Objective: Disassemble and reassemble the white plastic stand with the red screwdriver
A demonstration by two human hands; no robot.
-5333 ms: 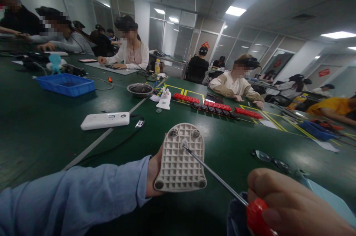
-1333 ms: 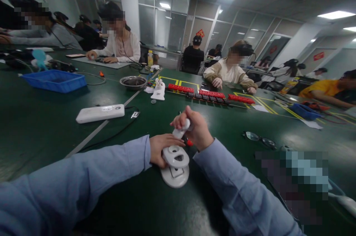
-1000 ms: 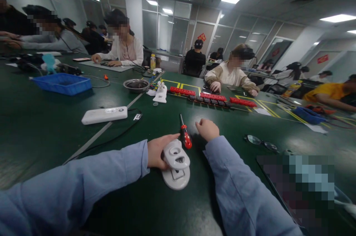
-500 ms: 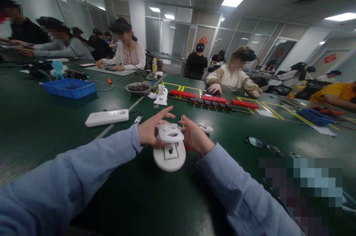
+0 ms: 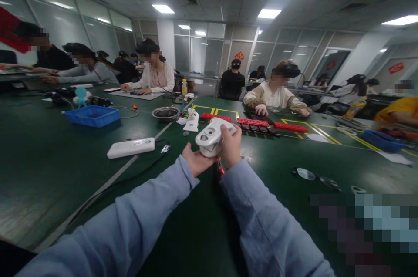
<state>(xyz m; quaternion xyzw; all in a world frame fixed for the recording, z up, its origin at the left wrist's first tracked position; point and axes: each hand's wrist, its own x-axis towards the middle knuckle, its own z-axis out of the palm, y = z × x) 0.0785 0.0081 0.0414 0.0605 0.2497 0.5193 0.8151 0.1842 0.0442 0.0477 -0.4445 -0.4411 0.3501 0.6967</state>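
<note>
A white plastic casing (image 5: 214, 128) with round openings in its upper face is held above the green table, tilted. Beneath it sits a rounded white base (image 5: 210, 150); whether the two are joined I cannot tell. My left hand (image 5: 198, 162) supports the base from below and the left, its thumb up and its other fingers mostly hidden. My right hand (image 5: 231, 143) grips the casing's right side, fingers bent over the top. Just under my hands lies a red and black tool (image 5: 220, 168), partly covered by my right sleeve. A small white figure-like part (image 5: 191, 121) stands beyond the casing.
A white power bank (image 5: 131, 148) with a cable lies left, near a blue tray (image 5: 93, 116) and a metal bowl (image 5: 165, 113). Red strips (image 5: 253, 123) line the table's far side. Glasses (image 5: 316, 177) rest at right. Several people sit around the table.
The white casing has been lifted away from me and turned, so its top faces differently. My right hand has moved onto its side, and my left hand has shifted underneath. The view has tilted slightly.
</note>
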